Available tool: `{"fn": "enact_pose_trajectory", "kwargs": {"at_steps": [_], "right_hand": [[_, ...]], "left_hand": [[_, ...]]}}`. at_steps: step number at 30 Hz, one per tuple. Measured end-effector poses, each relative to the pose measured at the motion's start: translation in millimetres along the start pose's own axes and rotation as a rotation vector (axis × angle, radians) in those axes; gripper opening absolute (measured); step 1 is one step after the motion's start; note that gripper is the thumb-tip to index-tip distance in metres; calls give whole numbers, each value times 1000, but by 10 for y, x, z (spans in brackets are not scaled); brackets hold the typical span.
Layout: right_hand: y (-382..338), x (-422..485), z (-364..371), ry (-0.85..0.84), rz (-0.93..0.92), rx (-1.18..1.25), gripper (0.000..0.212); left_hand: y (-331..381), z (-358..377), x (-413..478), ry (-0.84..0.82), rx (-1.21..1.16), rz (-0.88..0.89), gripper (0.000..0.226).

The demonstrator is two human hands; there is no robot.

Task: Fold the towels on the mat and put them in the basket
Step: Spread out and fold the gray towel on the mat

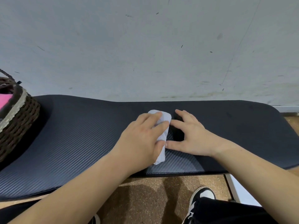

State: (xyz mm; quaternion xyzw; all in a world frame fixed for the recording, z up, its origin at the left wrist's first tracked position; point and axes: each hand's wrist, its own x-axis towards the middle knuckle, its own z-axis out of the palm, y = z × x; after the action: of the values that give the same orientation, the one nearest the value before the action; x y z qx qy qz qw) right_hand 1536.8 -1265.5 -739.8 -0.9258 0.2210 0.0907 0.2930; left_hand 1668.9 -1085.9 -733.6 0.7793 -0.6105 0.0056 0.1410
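Note:
A small white towel [164, 125], folded into a narrow strip, lies on the dark mat [77, 135] near its middle. My left hand [142, 136] rests on top of the towel with its fingers laid flat over the cloth, covering much of it. My right hand [192, 135] lies spread on the mat just right of the towel, with thumb and forefinger tips touching the towel's right edge. The dark woven basket [21, 120] stands at the mat's far left, with something pink [5, 99] inside it.
A grey scuffed wall [145, 46] rises right behind the mat. Below the mat's front edge are a tan floor [145, 194], a black-and-white shoe [202, 198] and dark trousers [226, 212]. A white strip [239, 189] lies on the floor at the right.

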Motion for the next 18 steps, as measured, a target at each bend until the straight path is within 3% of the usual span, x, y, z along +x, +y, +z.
{"fn": "enact_pose_trajectory", "kwargs": {"at_steps": [4, 8, 13, 18], "right_hand": [[-4, 23, 40, 3, 30, -35, 69], [-76, 25, 110, -62, 35, -130, 85], [-104, 12, 89, -50, 7, -147, 72], [-34, 105, -36, 227, 7, 73, 43]], "left_hand": [[2, 96, 25, -80, -57, -94, 59], [16, 98, 68, -12, -83, -169, 58], [8, 207, 86, -43, -22, -204, 61], [125, 339, 87, -105, 106, -232, 65]]}}
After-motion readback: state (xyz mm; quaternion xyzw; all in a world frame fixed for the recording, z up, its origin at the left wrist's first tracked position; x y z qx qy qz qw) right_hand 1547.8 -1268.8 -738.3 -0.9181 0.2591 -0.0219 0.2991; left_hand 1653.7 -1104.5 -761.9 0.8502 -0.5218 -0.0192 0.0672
